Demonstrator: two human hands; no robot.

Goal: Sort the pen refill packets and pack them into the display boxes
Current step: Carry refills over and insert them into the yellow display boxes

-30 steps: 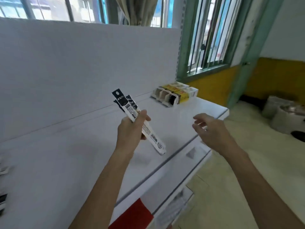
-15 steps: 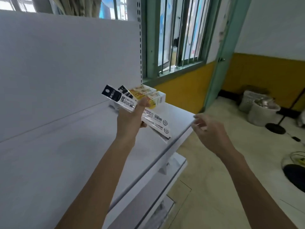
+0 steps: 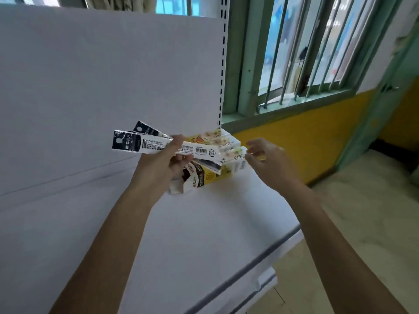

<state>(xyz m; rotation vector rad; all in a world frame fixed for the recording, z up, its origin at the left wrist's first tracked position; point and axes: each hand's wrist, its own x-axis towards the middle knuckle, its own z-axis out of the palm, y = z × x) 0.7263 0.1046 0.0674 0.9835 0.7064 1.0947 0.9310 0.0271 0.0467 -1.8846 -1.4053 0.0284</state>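
My left hand (image 3: 162,165) grips a fan of long white pen refill packets (image 3: 145,145) with black tops, held level just above the shelf. Right behind them, yellow and white display boxes (image 3: 208,175) lie on the white shelf (image 3: 192,223) at its far right end, open mouths facing me. My right hand (image 3: 269,164) hovers at the boxes' right side, fingers loosely curled, holding nothing. The packets hide part of the boxes.
A white back panel (image 3: 102,82) rises behind the shelf. The shelf's front edge (image 3: 272,250) runs diagonally at lower right, with a lower shelf beneath. A barred green window (image 3: 306,53), a yellow wall and bare floor lie to the right.
The view has closed in on the boxes. My left hand has brought the packets over them and turned them level. My right hand has moved up beside the boxes.
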